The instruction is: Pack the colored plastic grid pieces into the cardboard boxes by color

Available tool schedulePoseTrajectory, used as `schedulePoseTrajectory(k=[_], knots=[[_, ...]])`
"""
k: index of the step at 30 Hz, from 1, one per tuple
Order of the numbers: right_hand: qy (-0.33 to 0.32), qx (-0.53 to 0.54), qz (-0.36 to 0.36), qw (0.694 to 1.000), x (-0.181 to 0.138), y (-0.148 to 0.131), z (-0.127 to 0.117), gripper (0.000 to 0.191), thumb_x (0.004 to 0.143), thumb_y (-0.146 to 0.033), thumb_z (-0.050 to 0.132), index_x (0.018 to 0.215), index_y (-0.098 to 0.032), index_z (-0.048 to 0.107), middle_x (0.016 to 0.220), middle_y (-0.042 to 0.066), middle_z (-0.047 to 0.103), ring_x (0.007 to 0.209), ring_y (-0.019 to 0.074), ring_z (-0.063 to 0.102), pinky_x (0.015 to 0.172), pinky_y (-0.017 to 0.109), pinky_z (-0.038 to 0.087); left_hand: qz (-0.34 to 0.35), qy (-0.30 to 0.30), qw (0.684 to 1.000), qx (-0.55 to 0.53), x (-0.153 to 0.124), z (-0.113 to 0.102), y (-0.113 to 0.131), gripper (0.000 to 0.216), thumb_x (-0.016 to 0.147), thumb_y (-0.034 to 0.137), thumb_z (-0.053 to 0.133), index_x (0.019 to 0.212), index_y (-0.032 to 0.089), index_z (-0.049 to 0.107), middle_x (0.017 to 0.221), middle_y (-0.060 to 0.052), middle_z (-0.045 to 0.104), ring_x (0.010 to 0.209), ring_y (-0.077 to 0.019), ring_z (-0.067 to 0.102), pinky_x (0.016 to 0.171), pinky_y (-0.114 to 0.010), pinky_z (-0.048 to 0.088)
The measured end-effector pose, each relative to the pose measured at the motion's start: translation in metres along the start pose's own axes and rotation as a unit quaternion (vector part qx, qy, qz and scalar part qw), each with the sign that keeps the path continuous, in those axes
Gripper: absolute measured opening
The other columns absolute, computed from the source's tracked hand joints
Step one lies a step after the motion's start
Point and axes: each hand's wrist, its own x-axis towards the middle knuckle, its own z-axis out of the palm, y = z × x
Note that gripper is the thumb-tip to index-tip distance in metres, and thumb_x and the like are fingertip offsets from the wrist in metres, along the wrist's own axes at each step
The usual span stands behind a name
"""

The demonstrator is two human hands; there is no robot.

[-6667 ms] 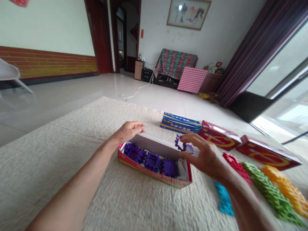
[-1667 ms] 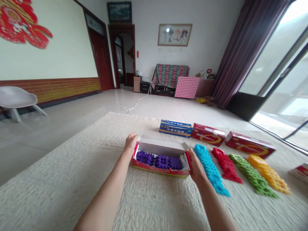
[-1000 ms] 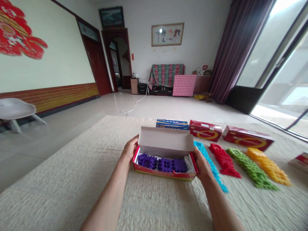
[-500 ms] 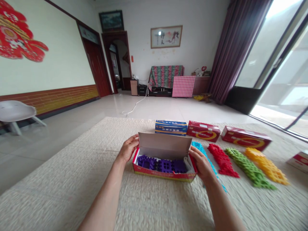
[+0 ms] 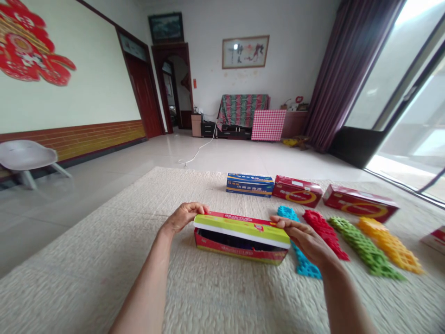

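Note:
A long red box point(image 5: 239, 250) lies on the cream rug point(image 5: 86, 260) in front of me. Its lid point(image 5: 243, 227), red on top with a green front flap, is folded almost down over the opening, leaving a dark gap. The purple pieces inside are hidden. My left hand point(image 5: 182, 216) curls over the lid's left end, fingers on top. My right hand point(image 5: 304, 236) lies across the lid's right end, fingers stretched and pressing on it. A strip of blue plastic pieces point(image 5: 299, 253) lies right beside my right hand.
Right of the box lie strips of red pieces point(image 5: 325, 232), green pieces point(image 5: 363, 248) and yellow pieces point(image 5: 391, 243). Behind stand a blue box point(image 5: 249, 184) and two red boxes point(image 5: 297, 190) point(image 5: 359, 202). Another box point(image 5: 434, 239) is at the right edge. A white chair point(image 5: 24, 157) stands far left.
The lid, upright half a second ago, has swung forward and down over the purple pieces. Both hands moved from the box's ends onto the lid.

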Motion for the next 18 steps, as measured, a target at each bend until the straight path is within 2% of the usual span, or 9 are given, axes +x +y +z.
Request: schedulePoseTrajectory(k=[3,6,8,13,18], knots=[[-0.031,-0.043,-0.006,0.999,-0.008,-0.012,-0.004,0.044,0.076,-0.053,0.064,0.113,-0.029,0.067,0.139,0.007,0.052,0.129,0.0285,0.045,0.103,0.046,0.040,0.008,0.004,1.000,0.020,0.001,0.003,0.002,0.004,0.061,0.016,0.069,0.059,0.018,0.066,0.087,-0.006,0.069,0.087,-0.0211,0.061,0.082,-0.032,0.046],[-0.084,-0.074,-0.016,0.994,-0.014,-0.024,-0.003,0.053,0.075,-0.050,0.068,0.124,-0.033,0.059,0.147,0.004,0.042,0.134,0.0270,0.038,0.104,0.046,0.040,0.017,0.005,1.000,0.026,0.001,0.005,0.002,0.005,0.062,0.015,0.068,0.059,0.018,0.065,0.085,-0.005,0.068,0.084,-0.0195,0.061,0.079,-0.030,0.046],[-0.103,-0.103,-0.020,0.989,-0.014,-0.028,0.000,0.053,0.072,-0.048,0.071,0.122,-0.034,0.061,0.148,0.004,0.041,0.134,0.0275,0.038,0.103,0.046,0.041,0.020,0.003,0.999,0.027,0.002,0.006,0.002,0.005,0.063,0.015,0.067,0.059,0.018,0.065,0.085,-0.005,0.068,0.083,-0.0186,0.061,0.080,-0.030,0.046],[-0.081,-0.185,-0.042,0.979,-0.006,-0.027,0.010,0.037,0.073,-0.047,0.071,0.103,-0.026,0.069,0.141,0.010,0.049,0.127,0.0302,0.048,0.101,0.048,0.043,0.028,-0.005,0.999,0.042,0.002,0.007,0.003,0.006,0.062,0.014,0.066,0.058,0.017,0.065,0.085,-0.006,0.069,0.086,-0.0196,0.062,0.081,-0.031,0.045],[-0.081,-0.198,-0.047,0.976,-0.004,-0.025,0.013,0.041,0.071,-0.047,0.071,0.103,-0.021,0.069,0.142,0.014,0.047,0.125,0.0316,0.049,0.100,0.047,0.044,0.017,-0.006,0.998,0.057,0.001,0.008,0.007,0.004,0.062,0.013,0.065,0.061,0.017,0.066,0.089,-0.007,0.069,0.086,-0.0190,0.062,0.074,-0.028,0.045]])
